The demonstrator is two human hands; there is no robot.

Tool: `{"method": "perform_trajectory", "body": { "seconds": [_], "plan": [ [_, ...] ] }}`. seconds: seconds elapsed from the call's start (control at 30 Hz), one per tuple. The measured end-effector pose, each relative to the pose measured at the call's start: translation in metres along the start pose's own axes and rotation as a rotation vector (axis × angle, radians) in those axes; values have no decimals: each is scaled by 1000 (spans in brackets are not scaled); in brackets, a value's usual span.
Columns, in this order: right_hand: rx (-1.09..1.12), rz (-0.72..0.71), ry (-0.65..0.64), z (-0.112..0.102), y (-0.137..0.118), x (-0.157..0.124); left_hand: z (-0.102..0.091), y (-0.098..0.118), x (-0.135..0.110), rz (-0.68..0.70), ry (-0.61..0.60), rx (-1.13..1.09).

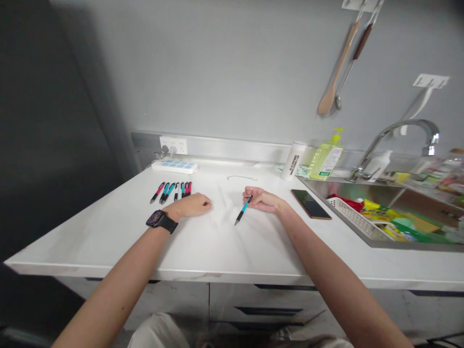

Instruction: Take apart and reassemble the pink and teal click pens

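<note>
My right hand (261, 199) pinches a blue pen (243, 210) with a black grip, its tip slanting down to the left just over the white countertop. My left hand (192, 205) rests on the counter as a loose fist, with no object showing in it. A black smartwatch (162, 220) is on the left wrist. Close behind that hand, several pens lie side by side: a red pen (157, 192) at the left end, a blue pen (167, 193), a white pen (176, 191) and more blue and red ones towards the right.
A power strip (174, 166) lies by the wall behind the pens. To the right are a phone (311, 204), a white cylinder (294, 161), a yellow-green pump bottle (326, 157) and a sink (366, 238) holding a white basket (357, 220) and colourful packets. A thin curved strand (242, 177) lies farther back.
</note>
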State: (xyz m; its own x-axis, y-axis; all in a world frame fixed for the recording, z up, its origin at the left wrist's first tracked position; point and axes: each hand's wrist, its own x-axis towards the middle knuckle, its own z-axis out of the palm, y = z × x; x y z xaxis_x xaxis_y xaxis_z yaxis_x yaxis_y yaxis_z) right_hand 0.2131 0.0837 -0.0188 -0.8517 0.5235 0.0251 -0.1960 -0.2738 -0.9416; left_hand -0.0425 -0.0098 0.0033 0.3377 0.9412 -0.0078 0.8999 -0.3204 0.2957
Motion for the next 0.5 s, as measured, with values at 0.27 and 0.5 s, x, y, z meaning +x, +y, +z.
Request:
{"method": "perform_trajectory", "body": {
  "seconds": [0.27,0.5],
  "plan": [
    [38,-42,189,-10,-6,-3,2,-4,3,0,2,-31],
    [73,-61,354,-18,-12,-2,0,0,1,-2,-5,-11]
  ]
}}
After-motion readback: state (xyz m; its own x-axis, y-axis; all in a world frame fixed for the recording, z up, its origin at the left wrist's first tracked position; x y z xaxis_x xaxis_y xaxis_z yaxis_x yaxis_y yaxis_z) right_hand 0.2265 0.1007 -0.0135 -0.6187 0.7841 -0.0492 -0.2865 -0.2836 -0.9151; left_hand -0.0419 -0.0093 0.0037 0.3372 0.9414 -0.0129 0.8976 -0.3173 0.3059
